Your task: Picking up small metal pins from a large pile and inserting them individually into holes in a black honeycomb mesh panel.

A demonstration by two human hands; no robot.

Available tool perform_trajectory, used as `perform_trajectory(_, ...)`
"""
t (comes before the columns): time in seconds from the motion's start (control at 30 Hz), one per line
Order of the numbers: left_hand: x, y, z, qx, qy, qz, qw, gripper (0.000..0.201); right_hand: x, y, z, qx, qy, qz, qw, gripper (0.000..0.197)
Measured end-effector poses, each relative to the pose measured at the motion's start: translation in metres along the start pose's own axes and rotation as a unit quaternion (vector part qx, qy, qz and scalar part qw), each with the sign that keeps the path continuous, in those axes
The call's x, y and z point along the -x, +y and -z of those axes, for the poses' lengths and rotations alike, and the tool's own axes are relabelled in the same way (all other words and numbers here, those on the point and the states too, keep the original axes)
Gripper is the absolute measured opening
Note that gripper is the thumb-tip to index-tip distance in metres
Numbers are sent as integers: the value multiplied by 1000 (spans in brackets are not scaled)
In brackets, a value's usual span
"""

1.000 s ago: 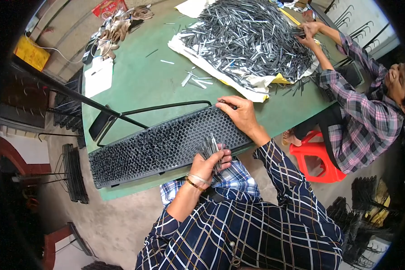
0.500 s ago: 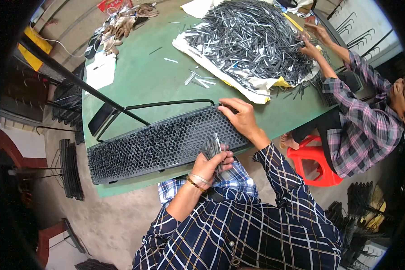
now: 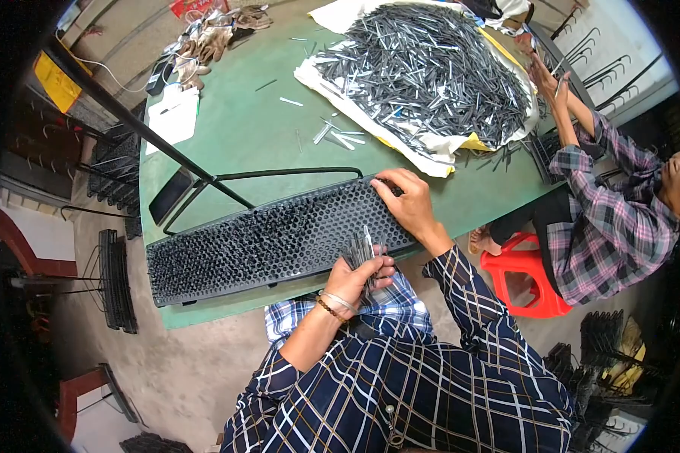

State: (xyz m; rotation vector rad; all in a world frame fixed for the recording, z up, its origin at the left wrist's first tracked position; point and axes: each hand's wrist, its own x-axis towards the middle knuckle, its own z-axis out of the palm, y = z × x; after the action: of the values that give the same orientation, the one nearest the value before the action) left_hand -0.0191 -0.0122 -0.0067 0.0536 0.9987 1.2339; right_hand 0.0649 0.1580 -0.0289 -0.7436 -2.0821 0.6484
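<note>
A long black tray full of round holes point(image 3: 332, 226) lies slanted along the near edge of the green table. Short dark pieces stand in its holes, thickly on the left and through the middle; towards the right many holes show bare. Over the tray's near edge, my left hand point(image 3: 349, 283) is closed around a bunch of thin grey metal strips point(image 3: 361, 249), their ends pointing up. My right hand point(image 3: 412, 208) is at the tray's far right corner, thumb and fingers bent together over the holes. Whatever its fingertips hold is too small or hidden to make out.
A large heap of metal strips point(image 3: 431, 75) lies on white sacking at the table's back right. Loose strips point(image 3: 340, 137), gloves point(image 3: 211, 41) and paper point(image 3: 172, 117) lie on the table point(image 3: 242, 143). A black bar frame point(image 3: 136, 124) crosses the left. A co-worker sits right, on a red stool point(image 3: 533, 291).
My right hand has shifted very slightly at the tray's corner; my left hand keeps its bunch. The co-worker's hands have lifted away from the heap and come together to the right.
</note>
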Motion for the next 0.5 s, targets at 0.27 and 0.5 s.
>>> perform_trajectory(0.27, -1, -3, 3, -2, -8, 4, 1000, 22, -2, 1, 5, 43, -26, 16, 999, 15)
perform_trajectory(0.5, 2, 0, 3, 7, -8, 1, 1000, 22, -1, -11, 7, -31, 27, -25, 999, 17)
